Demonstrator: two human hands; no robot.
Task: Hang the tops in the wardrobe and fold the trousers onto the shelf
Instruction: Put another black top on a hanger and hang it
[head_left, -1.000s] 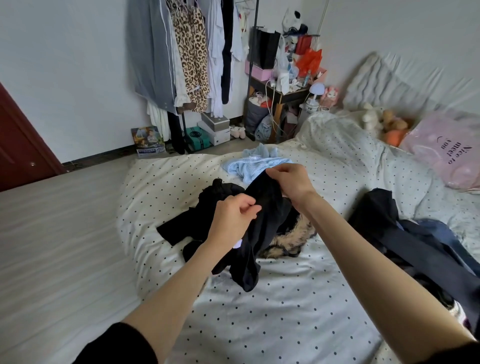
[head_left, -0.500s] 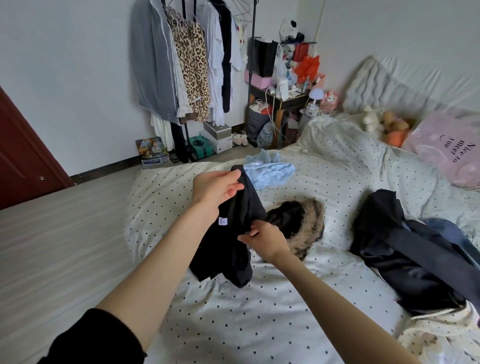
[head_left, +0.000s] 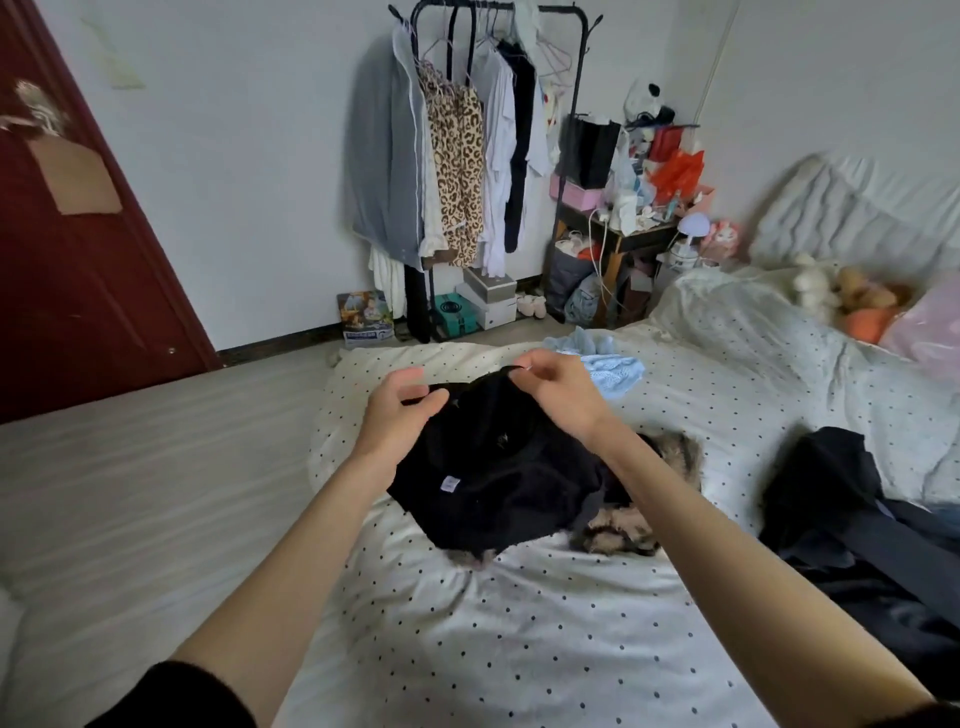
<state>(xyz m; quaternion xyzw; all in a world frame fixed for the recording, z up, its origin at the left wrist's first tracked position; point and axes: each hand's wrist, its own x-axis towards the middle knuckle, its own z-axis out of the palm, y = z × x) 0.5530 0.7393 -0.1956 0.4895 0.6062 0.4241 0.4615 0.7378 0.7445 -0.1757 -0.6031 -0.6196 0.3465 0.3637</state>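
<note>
A black garment (head_left: 498, 467) with a small white label hangs spread between my hands above the dotted bed (head_left: 519, 623). My left hand (head_left: 400, 415) pinches its upper edge on the left. At the top right, my right hand (head_left: 556, 389) pinches the same edge. Under it lies a furry brown-and-black piece (head_left: 670, 457). A light blue top (head_left: 608, 369) lies beyond on the bed. A dark pile of clothes (head_left: 857, 519) sits at the right. The black clothes rack (head_left: 498, 156) with several hung garments stands against the far wall.
A dark red door (head_left: 78, 234) is at the left. Boxes (head_left: 488, 299) sit under the rack on the wooden floor (head_left: 130, 467). A cluttered side table (head_left: 634, 218) stands beside the bed. Soft toys (head_left: 852, 296) and a pink pillow (head_left: 930, 327) lie at the bed's head.
My right hand rose from low on the black garment to its top edge. Both hands now hold that edge and the garment hangs wider. The camera tilted up towards the rack.
</note>
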